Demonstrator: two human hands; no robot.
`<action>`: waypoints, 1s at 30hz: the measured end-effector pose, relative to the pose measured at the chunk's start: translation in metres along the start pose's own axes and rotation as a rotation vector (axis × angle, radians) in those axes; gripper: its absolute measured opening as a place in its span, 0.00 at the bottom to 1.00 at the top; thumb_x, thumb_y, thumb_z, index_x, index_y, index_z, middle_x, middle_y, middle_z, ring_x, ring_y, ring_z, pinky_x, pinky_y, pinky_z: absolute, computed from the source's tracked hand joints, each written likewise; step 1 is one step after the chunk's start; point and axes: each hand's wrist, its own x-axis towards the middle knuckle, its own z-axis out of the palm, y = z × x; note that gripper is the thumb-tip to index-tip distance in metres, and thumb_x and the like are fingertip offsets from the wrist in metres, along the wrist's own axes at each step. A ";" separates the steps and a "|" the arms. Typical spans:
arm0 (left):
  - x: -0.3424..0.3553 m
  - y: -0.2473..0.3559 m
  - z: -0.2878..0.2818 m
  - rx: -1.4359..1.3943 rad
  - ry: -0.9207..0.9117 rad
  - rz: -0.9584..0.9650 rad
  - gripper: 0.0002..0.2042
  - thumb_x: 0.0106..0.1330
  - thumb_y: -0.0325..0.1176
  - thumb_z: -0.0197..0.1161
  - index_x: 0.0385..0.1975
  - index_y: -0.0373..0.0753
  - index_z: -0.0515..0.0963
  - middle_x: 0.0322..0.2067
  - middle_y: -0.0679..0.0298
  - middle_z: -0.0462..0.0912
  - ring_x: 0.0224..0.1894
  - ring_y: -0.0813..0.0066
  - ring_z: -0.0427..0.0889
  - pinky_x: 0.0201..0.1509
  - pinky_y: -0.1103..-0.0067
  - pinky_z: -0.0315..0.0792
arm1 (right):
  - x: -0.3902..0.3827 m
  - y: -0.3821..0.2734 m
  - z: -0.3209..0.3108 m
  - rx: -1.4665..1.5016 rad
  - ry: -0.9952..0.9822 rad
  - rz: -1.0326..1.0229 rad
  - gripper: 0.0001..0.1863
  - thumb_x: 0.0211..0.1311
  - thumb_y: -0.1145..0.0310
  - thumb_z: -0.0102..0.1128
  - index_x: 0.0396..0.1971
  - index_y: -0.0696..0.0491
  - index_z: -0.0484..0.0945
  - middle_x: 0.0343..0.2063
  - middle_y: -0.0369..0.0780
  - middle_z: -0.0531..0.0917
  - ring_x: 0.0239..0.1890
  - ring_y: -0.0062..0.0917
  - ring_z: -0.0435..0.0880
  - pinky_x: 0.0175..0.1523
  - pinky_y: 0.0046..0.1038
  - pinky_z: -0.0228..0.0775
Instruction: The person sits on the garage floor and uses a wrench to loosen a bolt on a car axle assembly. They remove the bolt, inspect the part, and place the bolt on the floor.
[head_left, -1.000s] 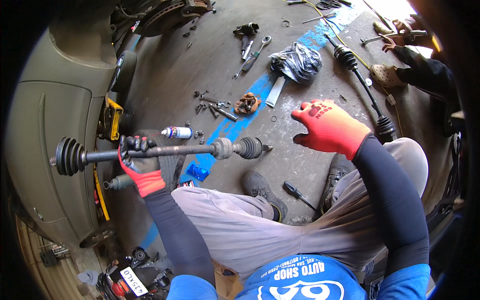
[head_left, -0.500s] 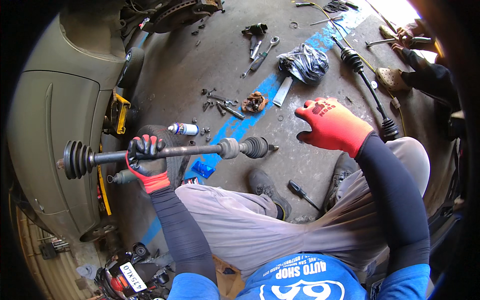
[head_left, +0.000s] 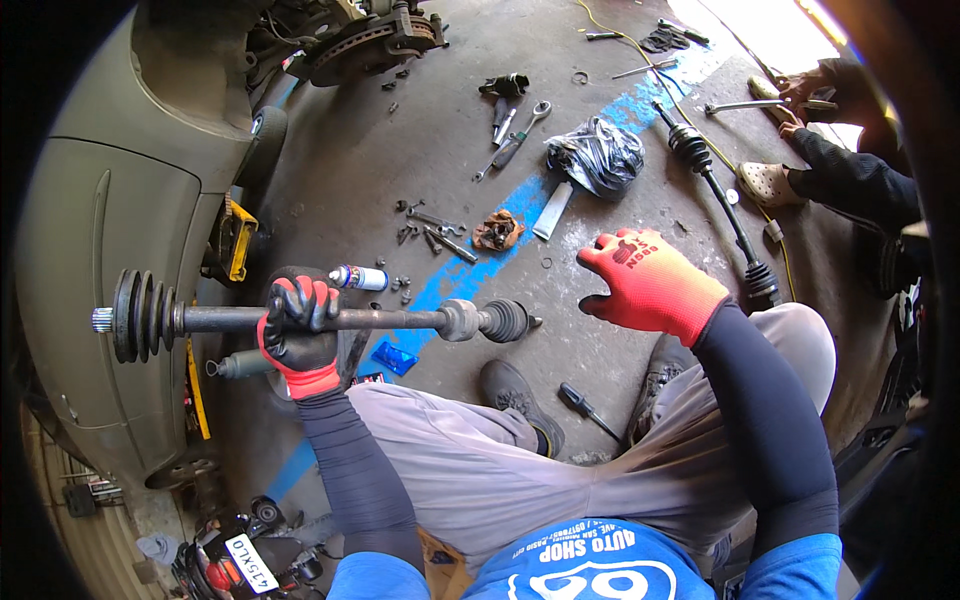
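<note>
My left hand [head_left: 302, 325], in a red glove with a black coated palm, is closed round the bar of a CV axle [head_left: 385, 319]. The axle lies almost level above the floor. Its large ribbed black boot [head_left: 146, 316] and splined end are at the left; a smaller boot [head_left: 503, 321] is at the right. My right hand [head_left: 650, 280], also gloved, is held to the right of the axle, apart from it. Its fingers and thumb are spread, and nothing shows in its grasp. A spray can [head_left: 359, 278] lies on the floor just beyond the left hand.
A car body [head_left: 125, 240] stands at the left, with an exposed brake disc [head_left: 365, 55]. Wrenches [head_left: 437, 221], a ratchet [head_left: 541, 110], a plastic bag [head_left: 597, 158] and a screwdriver [head_left: 580, 402] lie about. A second axle [head_left: 728, 210] rests near a co-worker's shoe [head_left: 767, 184] and hands.
The view has shifted a little. The axle's left end has moved farther left, and its splines show more plainly. My right hand stays spread and free of the axle.
</note>
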 end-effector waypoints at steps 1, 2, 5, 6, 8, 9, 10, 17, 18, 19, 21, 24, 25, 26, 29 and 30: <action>0.001 -0.001 0.002 0.018 -0.016 -0.005 0.16 0.67 0.41 0.57 0.21 0.44 0.61 0.20 0.69 0.59 0.21 0.78 0.59 0.33 0.76 0.58 | 0.000 0.000 0.000 0.001 -0.006 0.012 0.23 0.56 0.53 0.66 0.45 0.55 0.81 0.42 0.48 0.83 0.48 0.42 0.83 0.51 0.41 0.74; 0.002 -0.001 0.005 0.029 -0.027 -0.007 0.16 0.68 0.41 0.57 0.21 0.44 0.62 0.20 0.70 0.59 0.20 0.78 0.59 0.33 0.75 0.58 | 0.000 0.000 0.000 0.000 -0.008 0.017 0.23 0.56 0.53 0.66 0.45 0.55 0.81 0.42 0.48 0.83 0.48 0.41 0.83 0.52 0.41 0.74; 0.006 -0.003 0.011 0.043 -0.046 -0.008 0.15 0.68 0.40 0.57 0.22 0.44 0.63 0.20 0.70 0.60 0.20 0.78 0.59 0.35 0.75 0.59 | 0.000 -0.001 -0.001 -0.006 -0.011 0.028 0.23 0.56 0.53 0.66 0.44 0.54 0.81 0.42 0.47 0.83 0.48 0.41 0.83 0.52 0.42 0.73; 0.006 -0.003 0.012 0.044 -0.047 -0.009 0.15 0.68 0.40 0.57 0.22 0.44 0.63 0.20 0.70 0.60 0.20 0.78 0.59 0.35 0.75 0.59 | 0.000 -0.001 -0.001 -0.011 -0.021 0.034 0.23 0.56 0.53 0.66 0.44 0.54 0.80 0.42 0.47 0.83 0.48 0.41 0.83 0.52 0.41 0.73; 0.008 -0.004 0.015 0.047 -0.060 -0.006 0.15 0.67 0.41 0.58 0.23 0.43 0.63 0.21 0.69 0.60 0.20 0.78 0.61 0.35 0.75 0.60 | 0.001 0.000 0.000 -0.015 -0.027 0.040 0.23 0.56 0.52 0.66 0.44 0.54 0.80 0.41 0.47 0.83 0.48 0.41 0.83 0.52 0.41 0.73; 0.008 -0.004 0.016 0.066 -0.057 -0.013 0.15 0.67 0.41 0.58 0.23 0.43 0.63 0.21 0.69 0.60 0.20 0.78 0.61 0.35 0.75 0.60 | 0.001 0.000 0.001 -0.017 -0.018 0.032 0.23 0.56 0.52 0.66 0.44 0.54 0.80 0.41 0.47 0.83 0.48 0.41 0.82 0.52 0.41 0.73; 0.009 -0.004 0.017 0.082 -0.065 -0.016 0.15 0.67 0.41 0.58 0.23 0.43 0.63 0.21 0.69 0.60 0.21 0.78 0.61 0.35 0.75 0.60 | 0.002 0.001 0.002 -0.016 -0.016 0.031 0.23 0.56 0.52 0.66 0.44 0.54 0.80 0.41 0.47 0.83 0.48 0.41 0.82 0.52 0.41 0.72; 0.007 -0.008 0.024 0.075 -0.043 -0.046 0.15 0.62 0.45 0.60 0.24 0.43 0.64 0.22 0.68 0.62 0.22 0.77 0.62 0.34 0.76 0.60 | 0.001 0.007 0.009 0.006 0.054 -0.048 0.25 0.53 0.52 0.70 0.44 0.54 0.79 0.39 0.46 0.82 0.45 0.42 0.81 0.50 0.42 0.72; 0.008 -0.008 0.025 0.100 -0.046 -0.039 0.16 0.60 0.47 0.60 0.24 0.42 0.65 0.22 0.68 0.63 0.21 0.77 0.62 0.34 0.76 0.61 | 0.001 0.006 0.008 0.003 0.071 -0.056 0.25 0.52 0.51 0.70 0.44 0.53 0.79 0.39 0.45 0.82 0.45 0.42 0.81 0.50 0.42 0.72; 0.009 -0.009 0.026 0.064 -0.072 -0.031 0.16 0.59 0.47 0.60 0.24 0.42 0.66 0.22 0.68 0.63 0.21 0.76 0.63 0.34 0.76 0.62 | 0.002 0.006 0.006 0.017 0.042 -0.037 0.26 0.53 0.50 0.70 0.45 0.53 0.79 0.40 0.45 0.82 0.46 0.42 0.81 0.52 0.42 0.71; 0.010 -0.008 0.028 0.015 -0.029 -0.049 0.13 0.58 0.41 0.63 0.26 0.39 0.70 0.21 0.65 0.67 0.22 0.73 0.68 0.34 0.73 0.67 | 0.002 0.003 0.001 -0.001 0.021 -0.006 0.26 0.54 0.49 0.68 0.46 0.51 0.79 0.42 0.45 0.83 0.48 0.41 0.81 0.53 0.43 0.71; 0.011 -0.008 0.031 0.044 -0.005 -0.042 0.12 0.59 0.39 0.63 0.25 0.39 0.69 0.20 0.65 0.68 0.22 0.73 0.69 0.34 0.73 0.68 | 0.001 -0.002 -0.007 0.001 -0.003 0.026 0.26 0.54 0.49 0.68 0.45 0.53 0.79 0.41 0.46 0.83 0.48 0.43 0.80 0.54 0.44 0.71; 0.011 -0.008 0.032 0.046 -0.010 -0.041 0.12 0.59 0.39 0.63 0.25 0.38 0.69 0.20 0.65 0.68 0.22 0.73 0.69 0.34 0.73 0.68 | 0.001 -0.003 -0.009 0.004 0.012 0.001 0.26 0.54 0.49 0.68 0.45 0.53 0.79 0.41 0.46 0.82 0.48 0.44 0.80 0.54 0.44 0.71; 0.011 -0.009 0.033 0.032 -0.001 -0.040 0.11 0.59 0.37 0.62 0.26 0.38 0.70 0.20 0.64 0.69 0.21 0.74 0.69 0.35 0.72 0.68 | 0.000 -0.004 -0.011 -0.001 -0.005 0.003 0.25 0.54 0.50 0.68 0.45 0.53 0.79 0.41 0.47 0.82 0.48 0.44 0.80 0.53 0.44 0.71; 0.012 -0.015 0.036 -0.004 0.091 0.007 0.09 0.63 0.34 0.61 0.26 0.36 0.73 0.21 0.64 0.72 0.22 0.73 0.71 0.37 0.74 0.70 | -0.005 -0.008 -0.013 -0.001 0.000 -0.011 0.24 0.55 0.51 0.69 0.44 0.54 0.79 0.40 0.48 0.82 0.48 0.45 0.80 0.53 0.44 0.71; 0.012 -0.018 0.037 0.057 0.166 0.013 0.09 0.64 0.36 0.61 0.29 0.37 0.74 0.23 0.64 0.73 0.24 0.73 0.73 0.38 0.73 0.71 | -0.006 -0.008 -0.012 -0.008 0.008 -0.019 0.24 0.55 0.52 0.69 0.44 0.54 0.79 0.40 0.48 0.82 0.48 0.45 0.80 0.53 0.44 0.71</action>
